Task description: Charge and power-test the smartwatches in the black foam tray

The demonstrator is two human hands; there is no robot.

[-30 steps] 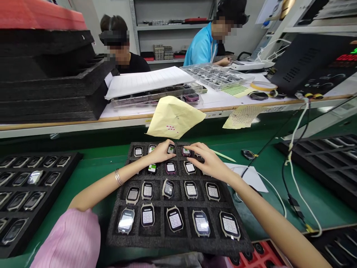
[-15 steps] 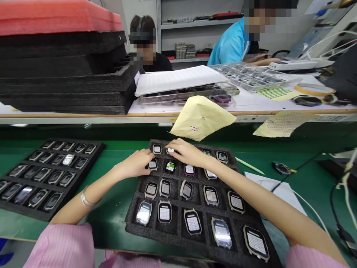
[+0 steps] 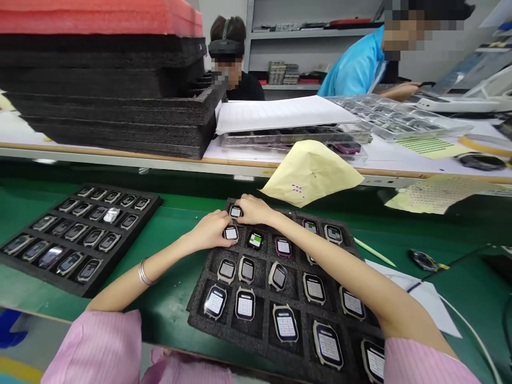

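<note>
Watches in black foam tray, hands curled at far-left corner, pinching unclear.

Watches, 9 o'clock tray: twenty
Nearest-row watches, 6 o'clock tray: five
Co-workers: two, 12 and 1–2 o'clock
Green stick: one, 4 o'clock

The person is wearing a pale pink top, with fine lengthwise ribs or stripes running down its left sleeve. That sleeve is ending near the elbow in a softly gathered, full shape. The right sleeve is showing similar pink, ribbed cloth. Slim silver-coloured bangles are circling the left forearm.
</note>
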